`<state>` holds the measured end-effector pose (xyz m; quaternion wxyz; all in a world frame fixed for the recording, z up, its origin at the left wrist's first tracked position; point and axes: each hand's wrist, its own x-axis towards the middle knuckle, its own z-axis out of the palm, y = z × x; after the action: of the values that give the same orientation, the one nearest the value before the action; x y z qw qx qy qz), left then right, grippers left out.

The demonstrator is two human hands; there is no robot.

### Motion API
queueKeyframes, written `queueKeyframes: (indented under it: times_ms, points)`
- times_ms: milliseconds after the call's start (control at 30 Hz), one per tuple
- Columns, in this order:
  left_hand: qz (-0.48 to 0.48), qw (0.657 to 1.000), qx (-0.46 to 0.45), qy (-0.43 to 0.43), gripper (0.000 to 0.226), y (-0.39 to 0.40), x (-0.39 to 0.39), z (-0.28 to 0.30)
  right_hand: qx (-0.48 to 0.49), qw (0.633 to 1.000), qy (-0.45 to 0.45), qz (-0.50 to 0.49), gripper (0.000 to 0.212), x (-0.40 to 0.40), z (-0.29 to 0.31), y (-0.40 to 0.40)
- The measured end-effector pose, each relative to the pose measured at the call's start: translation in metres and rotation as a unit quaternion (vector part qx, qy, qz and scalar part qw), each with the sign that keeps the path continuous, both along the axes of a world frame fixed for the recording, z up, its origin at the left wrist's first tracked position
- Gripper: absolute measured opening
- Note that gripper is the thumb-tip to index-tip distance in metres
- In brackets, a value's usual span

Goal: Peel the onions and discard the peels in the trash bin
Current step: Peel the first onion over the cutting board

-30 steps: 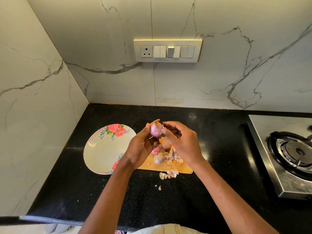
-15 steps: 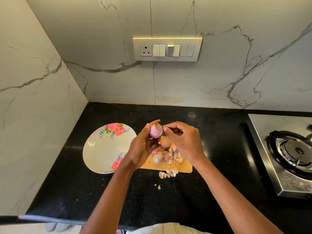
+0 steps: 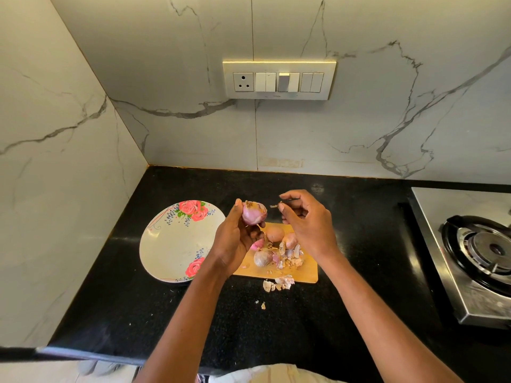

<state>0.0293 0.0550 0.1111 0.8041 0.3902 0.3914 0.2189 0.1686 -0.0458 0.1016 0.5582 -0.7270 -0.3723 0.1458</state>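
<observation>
My left hand (image 3: 235, 241) grips a small pink onion (image 3: 254, 213) above the wooden cutting board (image 3: 307, 272). Just right of it, my right hand (image 3: 307, 219) pinches a tiny brown scrap of peel (image 3: 273, 206) at its fingertips, a short gap away from the onion. On the board lie three more onions: a brown-skinned one (image 3: 275, 233), a pinkish one (image 3: 290, 240) and a purple-grey one (image 3: 262, 257). Loose peels (image 3: 290, 257) sit among them, and more peels (image 3: 279, 283) lie on the counter by the board's near edge. No trash bin is in view.
A floral plate (image 3: 171, 244) lies left of the board on the black counter (image 3: 249, 327). A steel gas stove (image 3: 475, 252) stands at the right. Marble walls close the corner at the back and left, with a switch panel (image 3: 279, 80) on the back wall.
My right hand has pulled away from the onion to the right, carrying off a small bit of peel. The left hand has kept the onion in about the same place.
</observation>
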Motion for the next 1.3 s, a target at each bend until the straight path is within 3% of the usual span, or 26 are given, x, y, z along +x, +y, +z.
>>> queueKeyframes:
  times_ms: [233, 300, 433, 700, 1133, 1300]
  points:
    - [0.035, 0.999, 0.002, 0.008, 0.043, 0.001, -0.001, 0.004, -0.079, 0.990, -0.116, 0.011, 0.019, 0.010, -0.008, 0.001]
    - [0.041, 0.999, 0.002, 0.011, 0.041, 0.000, 0.000, 0.005, -0.058, 0.987, -0.146, 0.020, 0.018, 0.006, -0.005, 0.000]
    - [0.007, 1.000, 0.027, 0.003, 0.040, -0.002, -0.001, 0.008, 0.017, 0.991, -0.114, 0.072, 0.024, -0.009, 0.010, 0.002]
    - [-0.035, 0.995, 0.091, 0.028, 0.038, -0.004, 0.002, 0.015, 0.029, 0.979, -0.182, 0.088, 0.023, -0.009, 0.012, -0.001]
    - [-0.032, 0.998, 0.038, 0.031, 0.039, -0.004, 0.002, 0.011, 0.010, 0.987, -0.138, 0.078, 0.014, -0.009, 0.013, -0.004]
    - [-0.040, 0.995, 0.070, 0.050, 0.046, -0.001, 0.002, 0.009, 0.007, 0.990, -0.096, 0.099, 0.021, -0.012, 0.014, -0.002]
